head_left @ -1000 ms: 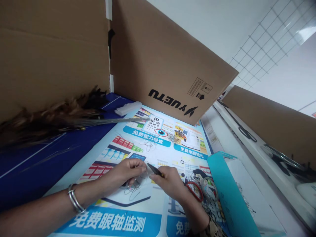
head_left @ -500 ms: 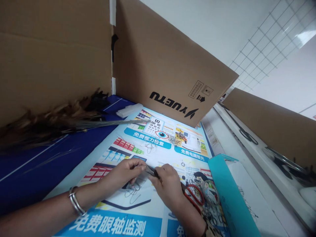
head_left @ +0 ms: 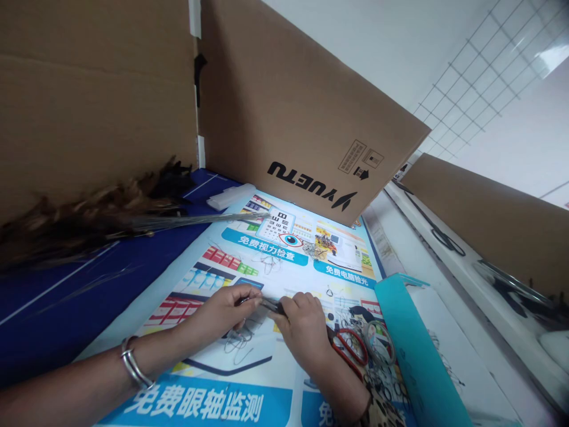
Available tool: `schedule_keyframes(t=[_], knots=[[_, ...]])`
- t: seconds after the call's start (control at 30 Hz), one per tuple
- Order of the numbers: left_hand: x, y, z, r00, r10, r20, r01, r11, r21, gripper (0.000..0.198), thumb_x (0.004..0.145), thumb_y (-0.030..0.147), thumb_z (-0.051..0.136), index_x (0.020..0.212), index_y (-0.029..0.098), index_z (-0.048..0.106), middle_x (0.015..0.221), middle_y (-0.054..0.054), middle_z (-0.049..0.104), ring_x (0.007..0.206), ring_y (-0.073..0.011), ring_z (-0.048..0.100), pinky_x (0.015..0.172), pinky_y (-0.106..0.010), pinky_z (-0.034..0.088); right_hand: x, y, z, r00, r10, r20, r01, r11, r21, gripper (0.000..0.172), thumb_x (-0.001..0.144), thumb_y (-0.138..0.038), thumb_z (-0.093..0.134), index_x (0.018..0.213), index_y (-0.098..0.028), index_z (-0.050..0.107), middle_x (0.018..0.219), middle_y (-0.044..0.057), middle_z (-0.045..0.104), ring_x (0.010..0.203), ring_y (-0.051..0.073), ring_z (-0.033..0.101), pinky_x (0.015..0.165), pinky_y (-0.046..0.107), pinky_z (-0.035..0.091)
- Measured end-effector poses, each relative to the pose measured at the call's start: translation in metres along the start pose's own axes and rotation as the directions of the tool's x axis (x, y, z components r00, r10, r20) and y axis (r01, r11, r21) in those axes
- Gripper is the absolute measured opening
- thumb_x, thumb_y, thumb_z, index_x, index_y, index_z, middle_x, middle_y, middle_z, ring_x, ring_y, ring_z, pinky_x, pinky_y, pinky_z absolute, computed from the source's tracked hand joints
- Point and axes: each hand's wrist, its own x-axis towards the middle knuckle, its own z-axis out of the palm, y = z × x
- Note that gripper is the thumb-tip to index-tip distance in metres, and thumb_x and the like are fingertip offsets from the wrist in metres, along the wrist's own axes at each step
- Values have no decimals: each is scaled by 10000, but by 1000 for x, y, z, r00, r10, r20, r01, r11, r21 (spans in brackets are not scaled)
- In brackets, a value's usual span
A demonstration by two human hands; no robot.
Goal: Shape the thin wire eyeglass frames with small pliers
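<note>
My right hand (head_left: 303, 326) is wrapped round a pair of slim pliers (head_left: 270, 305), whose metal jaws point left. At the jaw tips, my left hand (head_left: 237, 308) is closed with thumb and forefinger pinched. What lies in that pinch is too small to make out. Under the left hand, bent thin wires (head_left: 240, 346) rest on the printed sheet (head_left: 275, 385). Red-handled scissors (head_left: 351, 350) lie beside my right wrist, partly hidden by it. Close to them are a coil of wire (head_left: 380, 343) and a tangle of small wire pieces (head_left: 389, 382).
A bundle of brown feathers (head_left: 93, 207) and long thin wires (head_left: 200, 220) lie on the blue cloth (head_left: 57, 308) at left. Cardboard panels (head_left: 284, 107) stand behind. A teal box (head_left: 420, 350) borders the right side. More small wire pieces (head_left: 313, 251) lie farther back.
The hands stay close together, with the pliers now lying a little flatter between them. The whole view has shifted slightly.
</note>
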Motion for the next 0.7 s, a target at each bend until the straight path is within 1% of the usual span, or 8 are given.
schedule_keyframes(t=[0.27,0.5,0.7], knots=[[-2,5,1,1000,9,7,-9,1000,8,232,794,383,537,825,161,598,465,75,433,412,-88,375,422,-190,326,-1,1,9,1000,-23,4,23,999,-40,274,863,-471,529,840,-201,566,830,53,566,801,210,487,706,322,345],[-3,8,2,999,50,13,-51,997,50,216,810,362,516,828,161,593,505,67,427,444,-93,373,426,-189,331,-1,-1,14,998,-39,47,45,991,-124,240,860,-416,551,846,-177,530,842,76,561,807,240,490,710,369,376],[-3,5,2,996,78,32,-80,993,82,219,832,358,494,831,163,593,521,61,436,461,-101,392,449,-199,338,-1,-6,12,994,-26,102,38,991,-125,213,868,-380,542,852,-172,503,841,83,564,794,240,513,685,366,404]])
